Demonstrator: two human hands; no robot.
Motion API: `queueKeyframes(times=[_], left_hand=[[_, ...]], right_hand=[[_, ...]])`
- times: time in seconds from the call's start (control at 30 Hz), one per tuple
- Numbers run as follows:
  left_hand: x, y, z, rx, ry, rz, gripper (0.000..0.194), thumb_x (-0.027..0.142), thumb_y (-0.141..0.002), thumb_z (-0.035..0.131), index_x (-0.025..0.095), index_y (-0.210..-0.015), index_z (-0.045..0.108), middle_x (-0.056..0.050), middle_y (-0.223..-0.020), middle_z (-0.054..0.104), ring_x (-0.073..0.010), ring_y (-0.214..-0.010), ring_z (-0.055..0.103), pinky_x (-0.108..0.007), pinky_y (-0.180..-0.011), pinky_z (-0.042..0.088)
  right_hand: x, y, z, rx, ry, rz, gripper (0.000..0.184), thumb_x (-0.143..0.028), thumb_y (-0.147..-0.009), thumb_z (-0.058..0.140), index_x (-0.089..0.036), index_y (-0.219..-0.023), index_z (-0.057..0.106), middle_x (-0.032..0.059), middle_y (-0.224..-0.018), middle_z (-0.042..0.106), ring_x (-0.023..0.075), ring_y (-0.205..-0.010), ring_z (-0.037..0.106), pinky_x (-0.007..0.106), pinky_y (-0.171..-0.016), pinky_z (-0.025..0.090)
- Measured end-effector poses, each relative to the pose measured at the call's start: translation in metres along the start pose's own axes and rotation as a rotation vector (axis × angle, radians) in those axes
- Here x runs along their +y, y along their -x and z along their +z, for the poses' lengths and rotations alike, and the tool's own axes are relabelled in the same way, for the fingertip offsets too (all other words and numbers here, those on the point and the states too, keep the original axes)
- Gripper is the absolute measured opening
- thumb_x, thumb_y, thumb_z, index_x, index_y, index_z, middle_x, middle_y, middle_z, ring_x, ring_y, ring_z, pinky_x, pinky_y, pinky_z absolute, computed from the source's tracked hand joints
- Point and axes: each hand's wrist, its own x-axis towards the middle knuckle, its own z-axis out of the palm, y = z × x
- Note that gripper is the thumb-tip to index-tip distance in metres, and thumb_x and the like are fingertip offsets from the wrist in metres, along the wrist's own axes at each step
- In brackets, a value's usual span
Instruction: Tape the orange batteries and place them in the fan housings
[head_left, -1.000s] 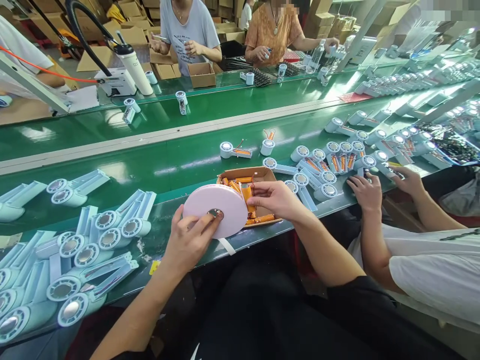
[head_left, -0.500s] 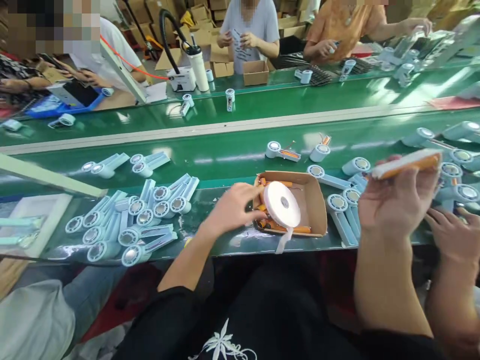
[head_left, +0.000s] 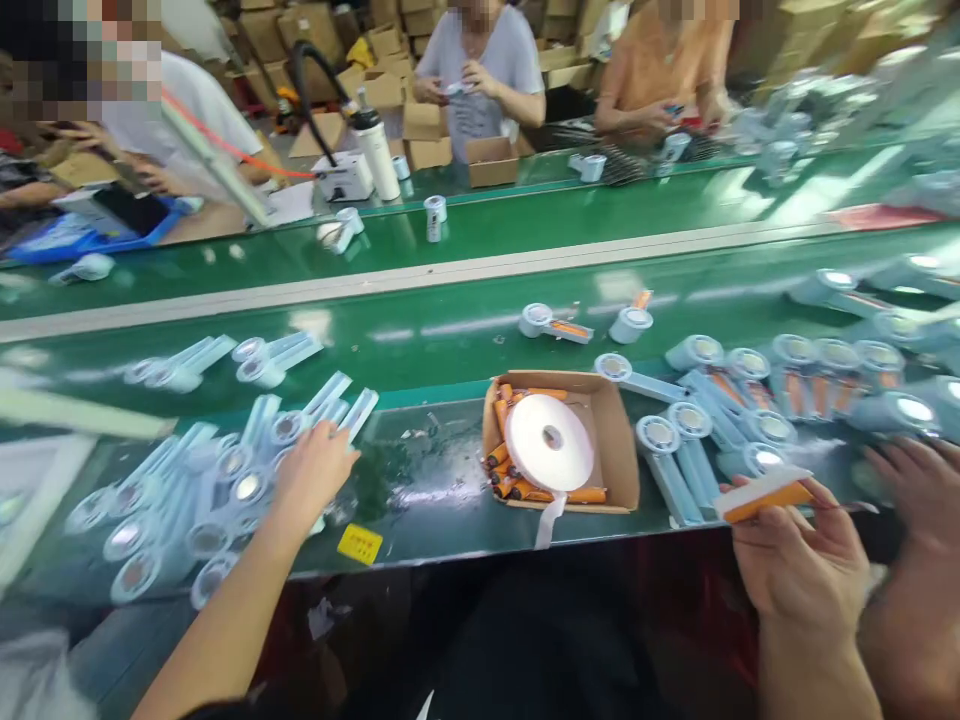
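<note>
In my right hand (head_left: 799, 560), at the front edge on the right, I pinch an orange battery pack (head_left: 772, 500) with a white strip along its top. My left hand (head_left: 319, 475) is over a pile of light-blue handheld fan casings (head_left: 232, 460), its blurred fingers bent down among them; whether they grip one is hidden. Between my hands sits an open cardboard box (head_left: 619, 440) of orange battery packs (head_left: 506, 485). A roll of white tape (head_left: 551, 440) lies on them, its loose end hanging over the box's front.
More fan casings (head_left: 667, 435) stand right of the box, some with orange inside. Another person's hand (head_left: 919, 490) is close by my right hand. A yellow label (head_left: 360, 543) lies near the front edge. People work across the green belt (head_left: 420, 340).
My left hand has left the tape roll and box and moved left onto the fan casings. My right hand has lowered with the battery pack. The view has shifted slightly.
</note>
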Motion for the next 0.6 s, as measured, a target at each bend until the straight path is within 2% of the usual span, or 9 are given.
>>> queueKeyframes(times=[0.07, 0.13, 0.17, 0.23, 0.27, 0.33, 0.4, 0.5, 0.6], left_hand=[[-0.009, -0.018, 0.007, 0.062, 0.102, 0.163, 0.030, 0.046, -0.086, 0.054, 0.027, -0.093, 0.076, -0.013, -0.102, 0.071, -0.0352, -0.099, 0.068, -0.053, -0.089, 0.061], [-0.002, -0.057, 0.010, 0.154, 0.212, 0.329, 0.039, 0.056, -0.092, 0.044, 0.031, -0.093, 0.074, -0.008, -0.101, 0.070, -0.0323, -0.100, 0.066, -0.055, -0.093, 0.060], [0.011, -0.083, 0.007, 0.174, 0.260, 0.405, 0.044, 0.059, -0.094, 0.039, 0.031, -0.095, 0.073, -0.007, -0.104, 0.069, -0.0315, -0.104, 0.065, -0.055, -0.095, 0.059], [0.052, -0.137, -0.007, 0.091, 0.309, 0.546, 0.046, 0.059, -0.095, 0.041, 0.027, -0.097, 0.073, -0.010, -0.113, 0.068, -0.0322, -0.117, 0.061, -0.055, -0.105, 0.054], [0.076, -0.163, -0.016, -0.003, 0.294, 0.608, 0.041, 0.056, -0.092, 0.048, 0.024, -0.096, 0.073, -0.013, -0.119, 0.067, -0.0343, -0.124, 0.058, -0.055, -0.109, 0.051], [0.120, -0.211, -0.031, -0.090, 0.282, 0.676, 0.024, 0.046, -0.079, 0.066, 0.024, -0.085, 0.074, -0.014, -0.118, 0.068, -0.0341, -0.125, 0.058, -0.048, -0.109, 0.051], [0.146, -0.247, -0.035, -0.158, 0.271, 0.696, 0.012, 0.034, -0.068, 0.073, 0.024, -0.074, 0.073, -0.014, -0.113, 0.071, -0.0330, -0.120, 0.061, -0.044, -0.107, 0.052], [0.154, -0.273, -0.026, -0.254, 0.282, 0.731, 0.002, 0.023, -0.062, 0.073, 0.023, -0.065, 0.072, -0.011, -0.099, 0.076, -0.0296, -0.113, 0.064, -0.041, -0.111, 0.048], [0.148, -0.276, -0.015, -0.307, 0.334, 0.772, 0.003, 0.024, -0.068, 0.072, 0.023, -0.067, 0.075, -0.004, -0.093, 0.080, -0.0243, -0.112, 0.065, -0.041, -0.125, 0.031]], right_hand=[[-0.006, -0.010, 0.006, -0.079, -0.068, -0.037, 0.045, -0.037, -0.055, 0.097, -0.038, -0.096, 0.078, 0.0013, -0.077, 0.078, 0.0318, -0.074, 0.080, 0.063, -0.078, 0.065], [-0.012, -0.023, 0.024, -0.192, -0.115, -0.058, 0.048, -0.040, -0.059, 0.098, -0.033, -0.101, 0.075, 0.0011, -0.079, 0.079, 0.0293, -0.073, 0.080, 0.056, -0.075, 0.067], [-0.016, -0.031, 0.038, -0.250, -0.129, -0.065, 0.049, -0.042, -0.061, 0.098, -0.032, -0.103, 0.074, 0.0013, -0.080, 0.080, 0.0293, -0.076, 0.081, 0.054, -0.076, 0.067], [-0.022, -0.047, 0.076, -0.367, -0.138, -0.087, 0.050, -0.045, -0.065, 0.097, -0.032, -0.106, 0.072, 0.0009, -0.083, 0.081, 0.0286, -0.080, 0.081, 0.052, -0.080, 0.066], [-0.024, -0.056, 0.100, -0.429, -0.129, -0.104, 0.050, -0.047, -0.066, 0.097, -0.031, -0.106, 0.072, 0.0005, -0.084, 0.081, 0.0277, -0.081, 0.081, 0.050, -0.081, 0.066], [-0.024, -0.069, 0.153, -0.572, -0.086, -0.132, 0.049, -0.050, -0.067, 0.095, -0.030, -0.105, 0.071, -0.0004, -0.083, 0.081, 0.0257, -0.082, 0.080, 0.045, -0.082, 0.065], [-0.018, -0.077, 0.203, -0.724, -0.016, -0.148, 0.051, -0.053, -0.067, 0.092, -0.028, -0.106, 0.071, -0.0012, -0.082, 0.081, 0.0237, -0.083, 0.080, 0.041, -0.083, 0.063], [0.002, -0.082, 0.261, -0.922, 0.180, -0.190, 0.049, -0.050, -0.073, 0.087, -0.024, -0.111, 0.071, -0.0022, -0.079, 0.081, 0.0205, -0.081, 0.077, 0.035, -0.082, 0.060], [0.024, -0.081, 0.293, -1.080, 0.464, -0.287, 0.039, -0.038, -0.083, 0.079, -0.020, -0.117, 0.072, -0.0017, -0.079, 0.082, 0.0178, -0.076, 0.073, 0.030, -0.078, 0.055]])
